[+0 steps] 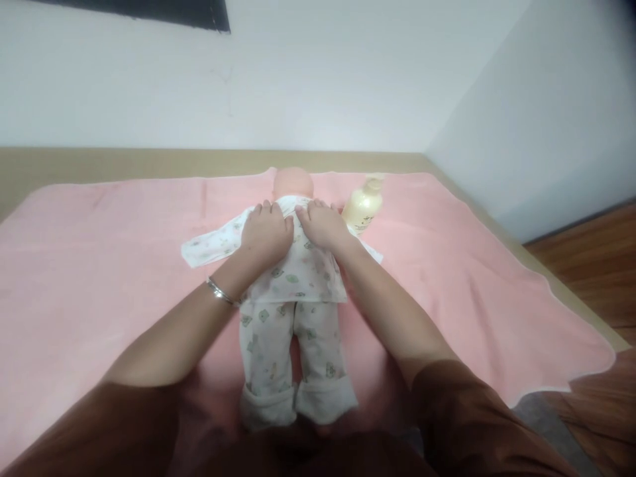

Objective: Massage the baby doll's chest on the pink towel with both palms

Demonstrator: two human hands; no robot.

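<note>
A baby doll [298, 278] in a white printed top and matching trousers with turned-up cuffs lies lengthwise in front of me. Its bald head [293, 181] points away, and no face shows. My left hand [268, 232] rests palm down on the left shoulder area of the top, fingers stretched toward the head. On the other shoulder lies my right hand [322, 225], also flat with fingers extended. The left sleeve [211, 245] spreads out sideways; the right one is partly hidden by my arm. Just beyond my right hand stands a pale yellow bottle [365, 204].
A pink blanket [109, 265] with wavy edges covers most of the tan table surface [124, 162]. White walls [322, 79] rise behind and at the right. Wooden flooring [586, 265] shows at the right. A dark panel [163, 10] hangs at the upper left.
</note>
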